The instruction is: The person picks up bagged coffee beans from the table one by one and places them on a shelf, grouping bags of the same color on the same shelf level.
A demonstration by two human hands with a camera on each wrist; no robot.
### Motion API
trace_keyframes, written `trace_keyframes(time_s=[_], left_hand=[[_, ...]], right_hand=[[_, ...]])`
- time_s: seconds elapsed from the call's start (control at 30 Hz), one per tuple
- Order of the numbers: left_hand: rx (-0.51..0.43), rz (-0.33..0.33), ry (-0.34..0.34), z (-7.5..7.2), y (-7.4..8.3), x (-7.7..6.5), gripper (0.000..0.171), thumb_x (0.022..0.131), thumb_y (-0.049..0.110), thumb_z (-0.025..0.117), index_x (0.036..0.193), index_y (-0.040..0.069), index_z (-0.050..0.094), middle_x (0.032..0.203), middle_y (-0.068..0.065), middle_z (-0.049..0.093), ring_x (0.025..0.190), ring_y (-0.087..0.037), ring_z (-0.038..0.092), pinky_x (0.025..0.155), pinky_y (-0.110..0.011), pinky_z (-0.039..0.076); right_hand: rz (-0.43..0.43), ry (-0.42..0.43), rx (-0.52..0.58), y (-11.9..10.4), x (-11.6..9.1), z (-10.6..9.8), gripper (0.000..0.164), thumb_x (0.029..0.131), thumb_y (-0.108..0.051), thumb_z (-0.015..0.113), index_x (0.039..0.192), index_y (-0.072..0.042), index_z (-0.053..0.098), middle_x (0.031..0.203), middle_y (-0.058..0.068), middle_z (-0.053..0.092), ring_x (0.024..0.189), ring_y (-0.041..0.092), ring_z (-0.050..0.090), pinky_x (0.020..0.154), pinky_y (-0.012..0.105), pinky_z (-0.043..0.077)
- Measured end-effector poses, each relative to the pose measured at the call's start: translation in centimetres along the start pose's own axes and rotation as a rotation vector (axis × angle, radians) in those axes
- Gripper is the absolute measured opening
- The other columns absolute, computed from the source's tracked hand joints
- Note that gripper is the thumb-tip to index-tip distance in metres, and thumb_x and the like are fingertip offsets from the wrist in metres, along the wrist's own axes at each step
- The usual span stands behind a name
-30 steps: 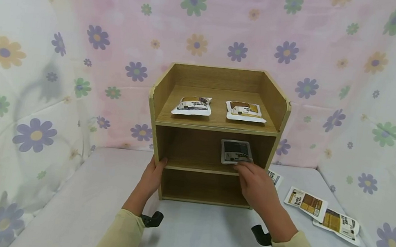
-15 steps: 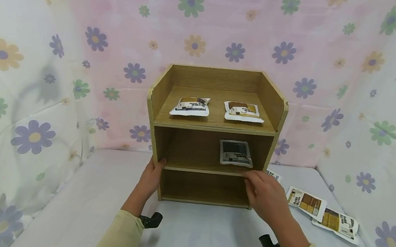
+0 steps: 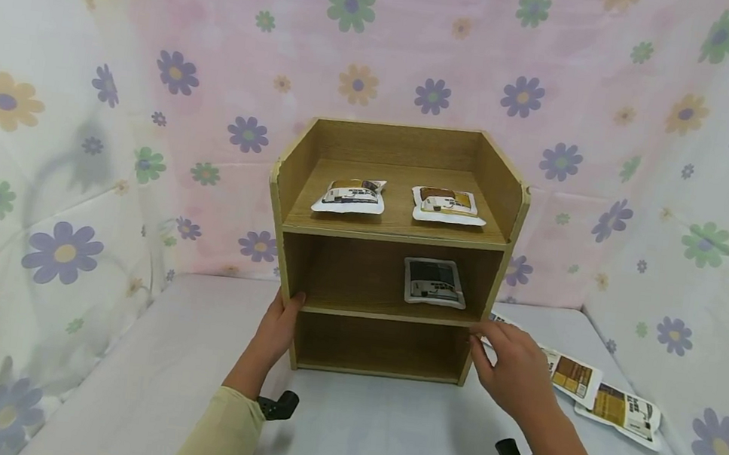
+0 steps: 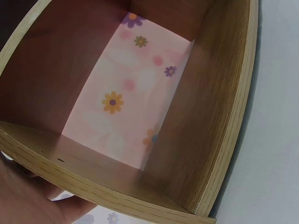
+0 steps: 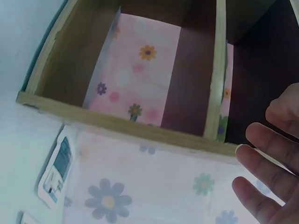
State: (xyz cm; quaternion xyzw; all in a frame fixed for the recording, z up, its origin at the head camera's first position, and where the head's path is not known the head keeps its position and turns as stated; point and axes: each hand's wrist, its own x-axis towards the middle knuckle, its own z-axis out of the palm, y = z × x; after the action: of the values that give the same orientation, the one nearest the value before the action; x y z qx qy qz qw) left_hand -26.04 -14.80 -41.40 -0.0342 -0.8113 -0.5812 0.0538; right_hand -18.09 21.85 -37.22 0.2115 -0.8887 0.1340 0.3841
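My left hand grips the left side board of a small wooden shelf, its thumb at the front edge. In the left wrist view, fingers lie along the board's outer face. My right hand is at the shelf's right front edge with nothing in it. The right wrist view shows its fingers loosely bent and spread. A dark flat packet lies on the right of the middle level. On the top level lie two white-edged packets, a left one and a right one.
Right of the shelf, several more packets lie on the white-covered table: a brown-labelled one, a yellow-brown one and one partly hidden behind my right hand. A flowered cloth hangs behind and at both sides.
My right hand has left the dark packet and moved right along the middle board's front to the shelf's right edge. The packet stays on the middle level; my left hand keeps its place.
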Motion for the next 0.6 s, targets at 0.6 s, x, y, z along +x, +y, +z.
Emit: trace_keyframes(time_s=[0.6], left_hand=[[-0.002,-0.004,0.004,0.1,-0.1,0.1,0.063,0.103,0.047,0.031,0.156,0.017,0.015,0.154,-0.019,0.032,0.137,-0.041,0.038,0.111,-0.059,0.030]], right_hand=[[0.109,-0.047,-0.014,2.6,-1.3,0.9,0.011,0.082,-0.010,0.070,0.093,-0.008,0.066,0.092,0.010,0.072,0.079,0.027,0.067,0.066,0.045,0.055]])
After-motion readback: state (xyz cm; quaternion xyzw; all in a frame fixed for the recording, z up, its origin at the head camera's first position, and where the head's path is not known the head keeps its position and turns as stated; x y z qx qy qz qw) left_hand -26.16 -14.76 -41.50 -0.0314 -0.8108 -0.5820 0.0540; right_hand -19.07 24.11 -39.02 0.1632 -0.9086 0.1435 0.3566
